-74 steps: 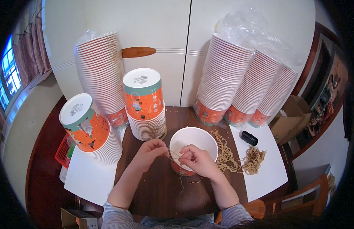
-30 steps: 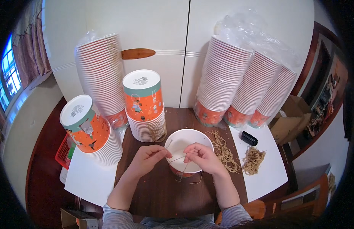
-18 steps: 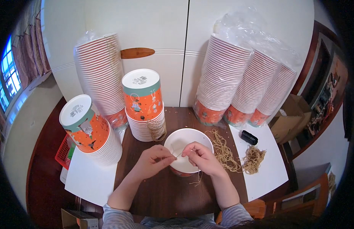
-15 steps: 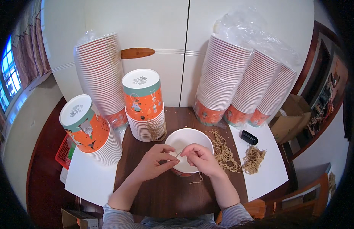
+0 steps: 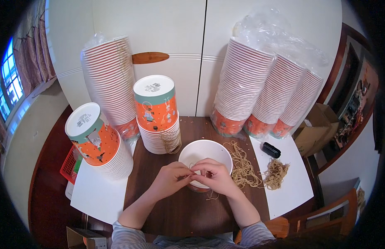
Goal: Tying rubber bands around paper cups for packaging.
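Both hands [image 5: 196,176] at bowl [image 5: 205,153] rim, stacks [image 5: 157,116] close behind

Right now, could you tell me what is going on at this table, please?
A person sits at a dark wooden table, both hands meeting at the near rim of an open white paper bowl. The left hand and right hand pinch a thin piece of tan string. More loose string lies to the right, with tall stacks of bowls behind.
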A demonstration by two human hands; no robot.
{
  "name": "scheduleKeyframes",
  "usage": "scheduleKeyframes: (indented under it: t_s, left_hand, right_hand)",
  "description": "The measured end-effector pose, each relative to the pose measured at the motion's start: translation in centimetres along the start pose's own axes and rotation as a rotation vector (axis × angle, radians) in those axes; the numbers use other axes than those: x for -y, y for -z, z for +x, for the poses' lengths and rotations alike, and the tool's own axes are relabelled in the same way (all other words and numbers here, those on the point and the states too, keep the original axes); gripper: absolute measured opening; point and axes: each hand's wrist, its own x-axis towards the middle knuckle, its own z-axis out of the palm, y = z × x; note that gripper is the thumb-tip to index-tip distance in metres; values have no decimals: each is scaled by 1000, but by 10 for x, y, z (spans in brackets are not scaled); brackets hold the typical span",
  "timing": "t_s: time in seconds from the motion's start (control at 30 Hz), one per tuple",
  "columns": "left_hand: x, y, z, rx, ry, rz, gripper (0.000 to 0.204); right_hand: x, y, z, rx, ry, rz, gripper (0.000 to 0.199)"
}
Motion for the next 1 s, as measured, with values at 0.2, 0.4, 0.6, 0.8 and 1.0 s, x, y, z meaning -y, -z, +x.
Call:
scheduleKeyframes:
  t_s: [0.2, 0.4, 0.6, 0.8, 1.0]
  left_hand:
    - [-2, 0, 1, -8, 50, -57, 13]
    - [-6, 3, 1, 24, 143, -95, 15]
    - [-4, 8, 2, -108, 211, -249, 18]
    - [1, -4, 1, -9, 288, -297, 19]
    - [-5, -8, 2, -40, 75, 15, 15]
  right_hand:
    - [-2, -4, 1, -69, 119, -55, 22]
    - [-7, -1, 1, -130, 85, -79, 12]
    - [-5, 1, 1, -177, 16, -58, 13]
    - [-7, 0, 0, -214, 86, -81, 12]
    - [-4, -5, 0, -239, 59, -115, 17]
